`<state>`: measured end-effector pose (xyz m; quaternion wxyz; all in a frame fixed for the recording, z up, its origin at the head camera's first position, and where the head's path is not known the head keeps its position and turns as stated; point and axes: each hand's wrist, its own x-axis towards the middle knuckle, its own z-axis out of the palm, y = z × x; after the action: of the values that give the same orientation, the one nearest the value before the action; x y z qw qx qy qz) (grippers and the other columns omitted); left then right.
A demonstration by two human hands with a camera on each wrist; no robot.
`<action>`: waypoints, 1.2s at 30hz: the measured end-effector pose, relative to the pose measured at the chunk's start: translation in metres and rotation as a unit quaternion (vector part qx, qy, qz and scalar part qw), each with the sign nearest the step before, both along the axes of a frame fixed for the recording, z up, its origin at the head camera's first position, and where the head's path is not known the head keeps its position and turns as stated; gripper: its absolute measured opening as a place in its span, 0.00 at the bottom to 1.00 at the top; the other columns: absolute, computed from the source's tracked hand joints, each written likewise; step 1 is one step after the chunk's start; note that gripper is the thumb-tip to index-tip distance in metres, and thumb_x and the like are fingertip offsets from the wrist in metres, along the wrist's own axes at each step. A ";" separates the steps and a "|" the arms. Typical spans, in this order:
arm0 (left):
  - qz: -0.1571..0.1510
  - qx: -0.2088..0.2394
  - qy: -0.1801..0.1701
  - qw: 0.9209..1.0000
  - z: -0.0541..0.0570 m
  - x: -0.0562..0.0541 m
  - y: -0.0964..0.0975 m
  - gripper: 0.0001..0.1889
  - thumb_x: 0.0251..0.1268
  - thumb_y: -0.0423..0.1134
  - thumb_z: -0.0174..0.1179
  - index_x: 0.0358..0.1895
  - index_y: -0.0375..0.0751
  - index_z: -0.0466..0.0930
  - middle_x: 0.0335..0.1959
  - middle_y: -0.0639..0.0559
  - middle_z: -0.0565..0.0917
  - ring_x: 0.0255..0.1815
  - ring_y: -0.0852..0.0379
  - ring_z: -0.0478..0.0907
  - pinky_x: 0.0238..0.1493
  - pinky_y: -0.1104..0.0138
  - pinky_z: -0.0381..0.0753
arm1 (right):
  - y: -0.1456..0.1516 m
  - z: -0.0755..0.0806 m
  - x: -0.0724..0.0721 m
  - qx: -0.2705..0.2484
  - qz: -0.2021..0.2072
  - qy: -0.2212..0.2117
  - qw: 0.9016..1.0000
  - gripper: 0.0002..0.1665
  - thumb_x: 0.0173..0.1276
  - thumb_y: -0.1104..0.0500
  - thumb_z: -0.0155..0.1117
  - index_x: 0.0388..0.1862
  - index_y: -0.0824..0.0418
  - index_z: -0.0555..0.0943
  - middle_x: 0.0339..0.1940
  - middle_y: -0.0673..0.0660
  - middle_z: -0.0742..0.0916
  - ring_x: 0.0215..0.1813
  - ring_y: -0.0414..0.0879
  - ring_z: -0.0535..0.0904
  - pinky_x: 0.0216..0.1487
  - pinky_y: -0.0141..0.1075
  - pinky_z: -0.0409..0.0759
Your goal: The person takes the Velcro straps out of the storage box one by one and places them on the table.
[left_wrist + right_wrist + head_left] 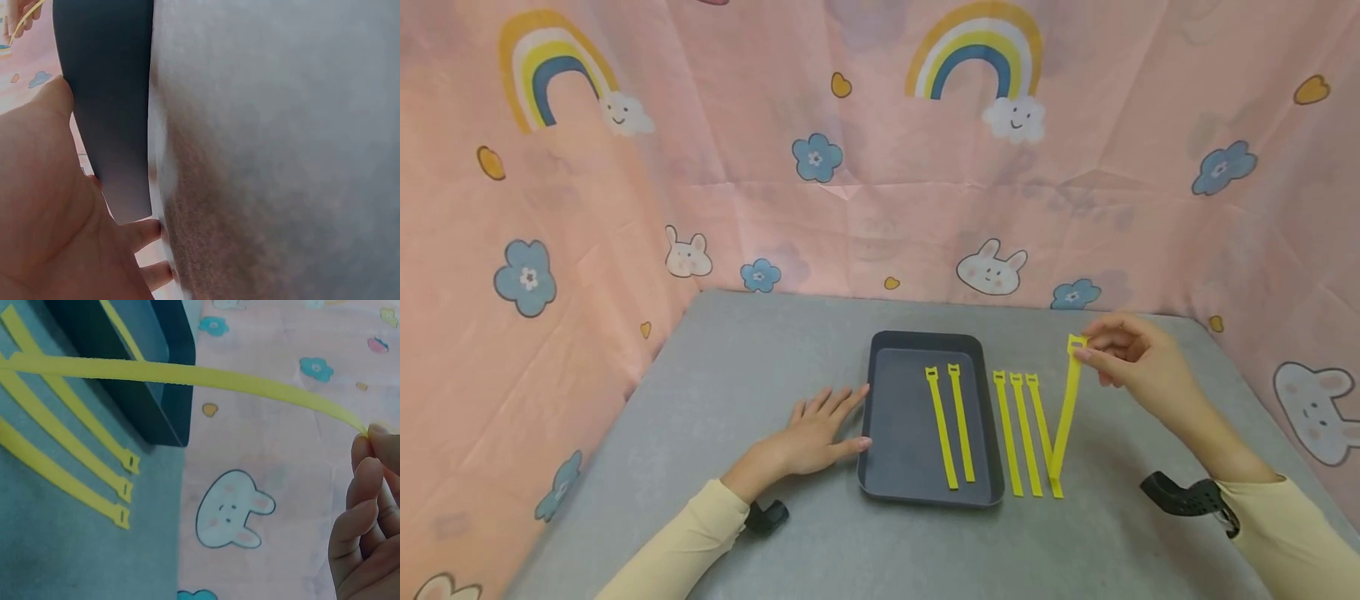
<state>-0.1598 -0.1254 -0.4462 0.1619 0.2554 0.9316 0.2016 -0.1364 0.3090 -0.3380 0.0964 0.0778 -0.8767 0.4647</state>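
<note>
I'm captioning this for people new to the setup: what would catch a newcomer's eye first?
Probably the yellow strap that the right hand pinches by its slotted end, right of the dark tray. Next come the two yellow straps inside that tray and three more on the gray table just right of it. Behind everything hangs a patterned pink cloth.

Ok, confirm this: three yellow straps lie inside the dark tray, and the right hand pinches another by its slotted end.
Not quite: two yellow straps lie inside the dark tray, not three, as the head view shows. The right hand does pinch another strap by its slotted end.
</note>
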 end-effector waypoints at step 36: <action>-0.001 0.001 -0.003 1.000 0.002 0.001 0.000 0.43 0.70 0.69 0.45 0.81 0.66 0.35 0.83 0.47 0.46 0.83 0.36 0.37 0.74 0.31 0.39 | 0.035 -0.060 -0.030 0.008 0.012 -0.095 0.995 0.20 0.70 0.49 0.66 0.53 0.58 0.75 0.34 0.38 0.84 0.28 0.48 0.78 0.30 0.37 0.77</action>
<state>-0.1589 -0.1252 -0.4447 0.1644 0.2557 0.9307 0.2035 -0.1662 0.3436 -0.3978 0.0061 0.0448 -0.8846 0.4642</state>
